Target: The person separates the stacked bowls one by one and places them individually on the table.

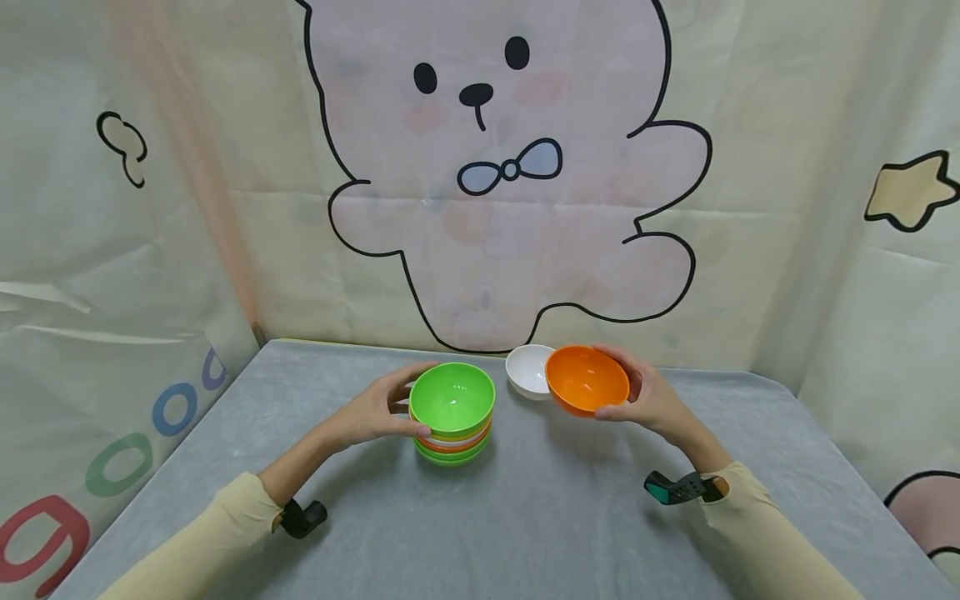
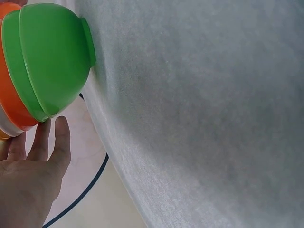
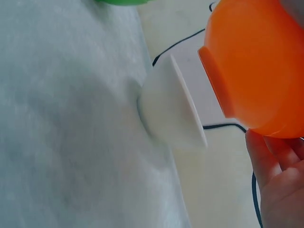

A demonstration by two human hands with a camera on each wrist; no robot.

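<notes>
A stack of nested bowls stands on the table, with a green bowl on top and yellow, white, orange and green rims beneath it. My left hand holds the stack from the left side, thumb at the front and fingers behind. In the left wrist view the lowest green bowl rests its foot on the cloth. My right hand grips an orange bowl by its right side, raised off the table. Behind and left of it, a white bowl sits upright on the table, partly covered by the orange one.
A grey cloth covers the table. Its far edge meets a hanging printed curtain with a cartoon bear, and more printed curtain hangs at the left. Straps with dark devices sit at both wrists.
</notes>
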